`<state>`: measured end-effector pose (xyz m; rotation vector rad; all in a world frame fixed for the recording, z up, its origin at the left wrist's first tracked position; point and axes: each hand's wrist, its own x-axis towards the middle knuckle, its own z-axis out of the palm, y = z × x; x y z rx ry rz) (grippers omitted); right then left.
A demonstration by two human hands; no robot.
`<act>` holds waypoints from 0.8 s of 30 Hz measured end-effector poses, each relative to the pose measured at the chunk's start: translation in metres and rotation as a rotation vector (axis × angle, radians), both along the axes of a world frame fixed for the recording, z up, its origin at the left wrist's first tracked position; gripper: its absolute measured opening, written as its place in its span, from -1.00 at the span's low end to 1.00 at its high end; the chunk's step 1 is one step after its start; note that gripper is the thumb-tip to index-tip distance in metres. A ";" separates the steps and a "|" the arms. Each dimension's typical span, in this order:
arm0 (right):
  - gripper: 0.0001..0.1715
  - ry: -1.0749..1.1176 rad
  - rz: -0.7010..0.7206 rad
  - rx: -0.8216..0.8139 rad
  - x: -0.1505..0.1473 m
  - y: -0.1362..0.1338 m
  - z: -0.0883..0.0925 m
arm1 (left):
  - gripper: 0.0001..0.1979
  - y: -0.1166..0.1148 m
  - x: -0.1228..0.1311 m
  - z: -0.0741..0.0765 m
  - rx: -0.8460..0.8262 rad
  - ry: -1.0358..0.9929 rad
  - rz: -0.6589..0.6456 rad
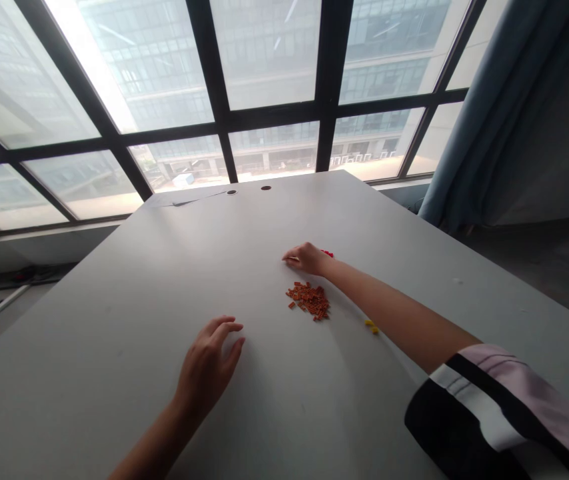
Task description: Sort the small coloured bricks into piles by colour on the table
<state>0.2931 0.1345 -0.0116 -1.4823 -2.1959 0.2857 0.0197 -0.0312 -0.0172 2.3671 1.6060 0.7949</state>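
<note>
My left hand [209,360] hovers over or rests on the white table [114,373], thumb and fingers apart with nothing between them. A loose pile of small orange-brown toy bricks [310,300] lies to its right. Beyond that pile, my right hand [305,258] reaches out with the fingertips drawn together, pointing left. Whatever they may hold is too small to make out. Several red pieces [327,253] show behind the right wrist, partly hidden by it. A few yellow pieces [372,327] lie beside my right forearm.
Two round cable holes [266,188] sit near the table's far edge, with a flat grey sheet or peeled patch [184,200] to their left. Dark-framed windows [269,117] stand beyond the table. A blue curtain [484,113] hangs at the right.
</note>
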 end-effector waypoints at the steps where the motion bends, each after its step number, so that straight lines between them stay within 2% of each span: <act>1: -0.79 0.003 -0.006 -0.002 0.004 -0.002 0.005 | -0.78 0.000 0.000 0.000 0.005 0.000 -0.003; 4: -0.70 -0.028 -0.061 -0.003 0.018 -0.010 0.020 | -0.77 0.000 0.000 -0.002 0.030 -0.008 -0.018; 7: -0.73 -0.083 -0.129 -0.043 0.028 -0.019 0.027 | -0.78 0.002 0.000 -0.005 0.067 -0.025 -0.035; 10: -0.72 -0.143 -0.170 -0.106 0.026 -0.026 0.023 | -0.79 0.003 0.001 -0.007 0.089 -0.034 -0.057; 14: -0.74 -0.202 -0.237 -0.168 0.003 -0.027 0.012 | -0.80 0.002 0.001 -0.007 0.099 -0.026 -0.074; 17: -0.77 -0.233 -0.258 -0.220 -0.012 -0.023 0.011 | -0.80 0.000 -0.001 -0.006 0.115 -0.021 -0.063; 20: -0.78 -0.236 -0.276 -0.236 -0.011 -0.024 0.022 | -0.80 0.000 -0.003 -0.006 0.128 -0.017 -0.053; 24: -0.64 -0.191 -0.336 -0.183 0.024 -0.052 0.048 | -0.79 0.002 -0.006 -0.007 0.136 -0.022 -0.061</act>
